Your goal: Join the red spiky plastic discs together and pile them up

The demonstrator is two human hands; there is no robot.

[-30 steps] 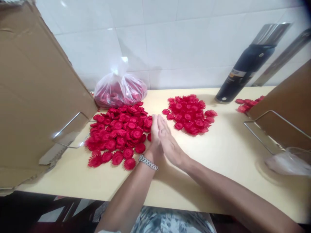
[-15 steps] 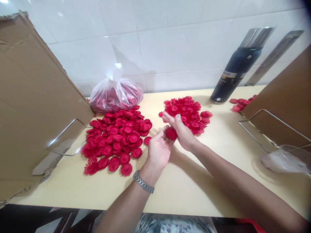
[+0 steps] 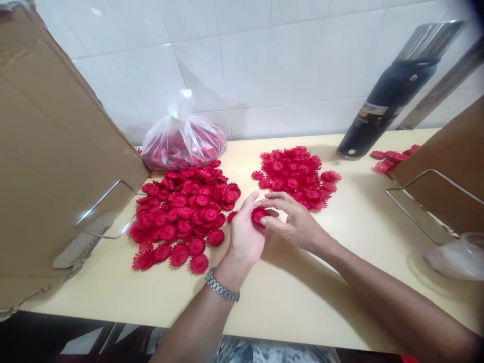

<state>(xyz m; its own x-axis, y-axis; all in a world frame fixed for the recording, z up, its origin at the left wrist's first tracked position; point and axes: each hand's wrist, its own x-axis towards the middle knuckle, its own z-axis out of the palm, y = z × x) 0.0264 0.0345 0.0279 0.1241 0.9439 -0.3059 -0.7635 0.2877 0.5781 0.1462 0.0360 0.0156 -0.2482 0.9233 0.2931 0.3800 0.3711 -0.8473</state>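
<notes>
My left hand [image 3: 246, 237], with a metal watch [image 3: 222, 286] on its wrist, is turned palm up. A round red fringed rosette [image 3: 259, 216] lies in it against the fingers. From the right, my right hand [image 3: 293, 220] grips the same rosette, its thumb on the near edge and its fingers curved over the far side. A large pile of red rosettes [image 3: 185, 209] spreads over the table to the left of my hands. Just beyond them lies a smaller pile of red rosettes [image 3: 293, 171].
A tied clear bag [image 3: 185, 143] of red pieces stands behind the left pile. Cardboard [image 3: 56, 166] with a wire frame [image 3: 94, 234] rises at left; more cardboard [image 3: 446, 151] stands at right. A dark flask [image 3: 385, 108] is at the back, a clear plastic container [image 3: 457, 257] at right.
My right hand has turned from a flat, stretched pose beside the rosette to a curled grip on it. My left hand still holds the rosette. The view has shifted slightly.
</notes>
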